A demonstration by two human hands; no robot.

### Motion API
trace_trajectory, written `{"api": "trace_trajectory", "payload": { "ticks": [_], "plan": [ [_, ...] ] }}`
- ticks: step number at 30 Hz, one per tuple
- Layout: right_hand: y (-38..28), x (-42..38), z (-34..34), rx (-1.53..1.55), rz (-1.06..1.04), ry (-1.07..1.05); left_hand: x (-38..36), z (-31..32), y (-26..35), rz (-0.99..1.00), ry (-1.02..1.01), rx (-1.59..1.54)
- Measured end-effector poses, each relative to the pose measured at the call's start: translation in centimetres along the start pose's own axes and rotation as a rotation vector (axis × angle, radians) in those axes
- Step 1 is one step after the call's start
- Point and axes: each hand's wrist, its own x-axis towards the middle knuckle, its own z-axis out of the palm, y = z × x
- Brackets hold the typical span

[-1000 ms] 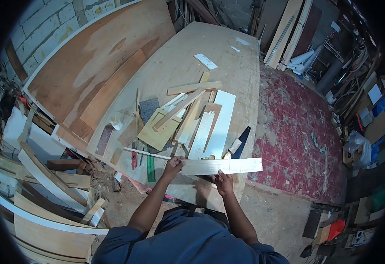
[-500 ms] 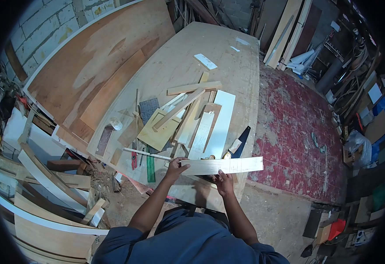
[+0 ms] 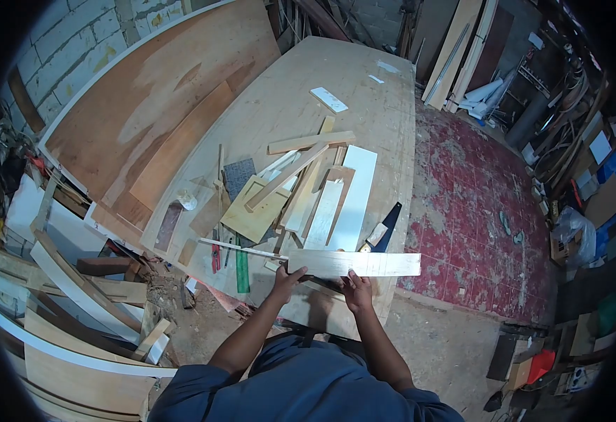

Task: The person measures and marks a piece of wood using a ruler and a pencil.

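A pale, flat wooden board (image 3: 375,264) is held up level over the near edge of the workbench (image 3: 287,77). My left hand (image 3: 288,283) grips its left end, with the thumb on the face. On the lower edge, right of the middle, my right hand (image 3: 356,291) pinches the board; some fingers are hidden behind it. Just beyond the board lies a handsaw (image 3: 387,226) with a dark blade. Left of my left hand are a thin wooden strip (image 3: 241,248), a green tool or strip (image 3: 242,271) and a red-handled tool (image 3: 216,258).
Several wood offcuts (image 3: 287,176) and a white panel (image 3: 357,193) are piled mid-bench. A large plywood sheet (image 3: 146,91) leans along the left. Curved wooden frames (image 3: 83,288) stand lower left. Worn red flooring (image 3: 477,225) lies to the right, with clutter (image 3: 582,232) along its far side.
The board's left end has shifted slightly right and down, and my left hand has moved with it. My right hand stays in nearly the same place.
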Motion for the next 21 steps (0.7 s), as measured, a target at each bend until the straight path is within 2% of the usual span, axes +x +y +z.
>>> {"api": "trace_trajectory", "payload": {
  "ticks": [6,21],
  "plan": [
    [0.0,0.0,0.6,-0.034,0.032,0.081,-0.5,1.0,-0.7,-0.054,-0.061,0.062],
    [0.9,-0.1,1.8,-0.019,0.052,-0.034,0.0,2.0,-2.6,-0.065,-0.157,0.044]
  ]
}}
